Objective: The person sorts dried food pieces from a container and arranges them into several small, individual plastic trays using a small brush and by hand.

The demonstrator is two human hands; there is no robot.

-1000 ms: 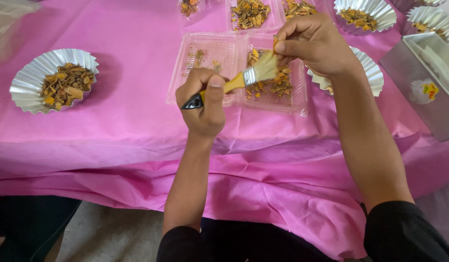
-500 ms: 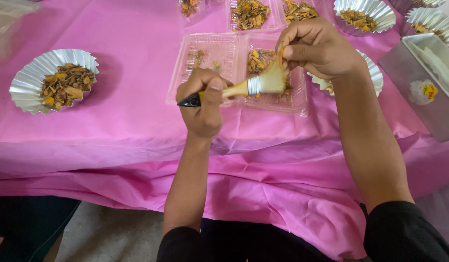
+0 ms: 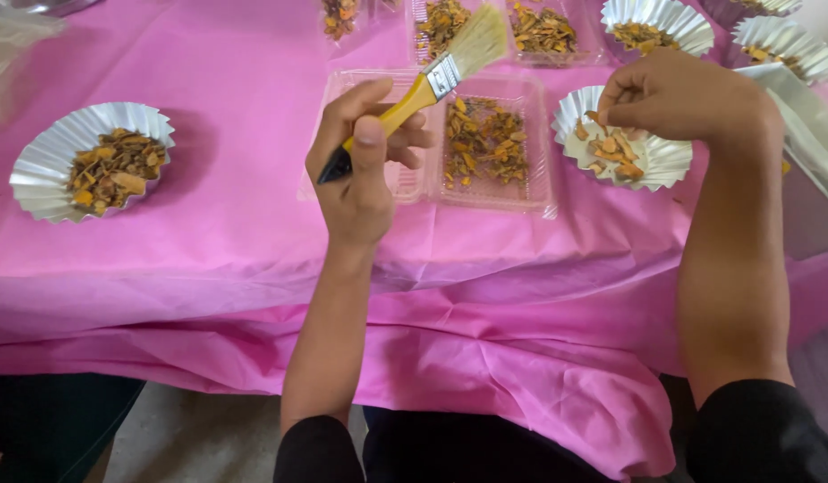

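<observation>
Fingers (image 3: 391, 143) of the left hand (image 3: 365, 174) are gripping a yellow-handled brush (image 3: 432, 76), bristles angling above the clear tray (image 3: 543, 192). Just right of that tray, the right hand (image 3: 682, 94) is pinching closed over a foil cup (image 3: 664, 161) of dried pieces.

brush (image 3: 436, 79): glossy yellow handle, shiny metal ferrule, pale soft bristles
tray (image 3: 541, 183): clear glossy plastic
cups (image 3: 47, 161): crinkled shiny foil
worktop cover (image 3: 226, 259): pink, thin matt sheet, creased
pieces (image 3: 485, 143): dry, rough
</observation>
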